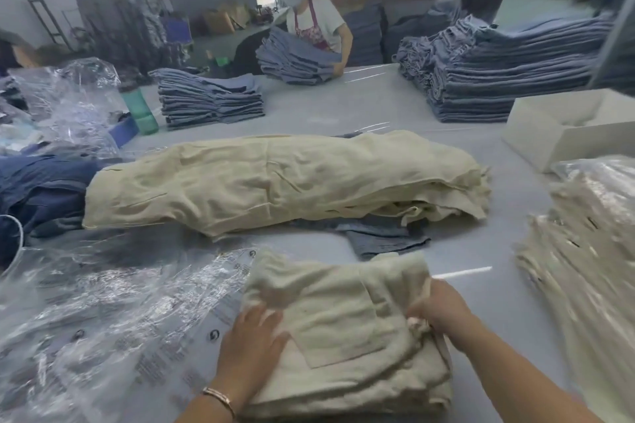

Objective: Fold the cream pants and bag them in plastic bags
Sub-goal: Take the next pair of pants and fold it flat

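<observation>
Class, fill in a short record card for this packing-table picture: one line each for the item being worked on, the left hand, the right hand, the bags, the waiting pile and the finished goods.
item: folded cream pants at the near edge of the grey table
left hand: flat on the pants' left side, fingers straight
right hand: grips the pants' right edge
bags: clear plastic bags lying left of the pants
waiting pile: unfolded cream pants heap mid-table
finished goods: bagged cream pants stack on the right, blurred
</observation>
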The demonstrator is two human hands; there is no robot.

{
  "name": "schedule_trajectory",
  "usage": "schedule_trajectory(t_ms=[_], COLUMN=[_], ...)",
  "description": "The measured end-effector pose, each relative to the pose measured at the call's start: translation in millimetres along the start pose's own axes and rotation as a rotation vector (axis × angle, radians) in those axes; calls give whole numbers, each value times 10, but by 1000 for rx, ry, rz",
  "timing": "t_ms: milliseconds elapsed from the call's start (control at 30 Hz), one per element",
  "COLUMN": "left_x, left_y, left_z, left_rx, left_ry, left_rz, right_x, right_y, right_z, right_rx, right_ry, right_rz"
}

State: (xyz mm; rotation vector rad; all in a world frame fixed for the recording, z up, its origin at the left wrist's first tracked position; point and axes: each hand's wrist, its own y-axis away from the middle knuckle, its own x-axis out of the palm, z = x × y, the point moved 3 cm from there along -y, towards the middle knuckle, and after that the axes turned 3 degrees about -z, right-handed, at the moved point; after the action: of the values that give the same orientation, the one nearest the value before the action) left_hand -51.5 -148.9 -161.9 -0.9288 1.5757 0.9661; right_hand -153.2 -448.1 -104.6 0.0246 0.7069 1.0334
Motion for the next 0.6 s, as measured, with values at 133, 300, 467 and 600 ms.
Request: schedule_trajectory(t_ms=[133, 300, 467, 600], left_x=[147, 12, -232, -479], left_y=[55, 69, 8, -2], left_z=[72, 297, 123, 180], left_rx=[-127, -486, -487, -293], left_ry=[133, 704, 1339, 1472], left_rz=[-97, -127, 111, 130], right_x=[188, 190, 213, 24], right_y=[-72, -116, -96, -13], right_z=[-271, -328, -261, -351], right_rx=[73, 147, 255, 285], right_ry=[123, 262, -288, -605], right_rz=[-81, -206, -110, -125])
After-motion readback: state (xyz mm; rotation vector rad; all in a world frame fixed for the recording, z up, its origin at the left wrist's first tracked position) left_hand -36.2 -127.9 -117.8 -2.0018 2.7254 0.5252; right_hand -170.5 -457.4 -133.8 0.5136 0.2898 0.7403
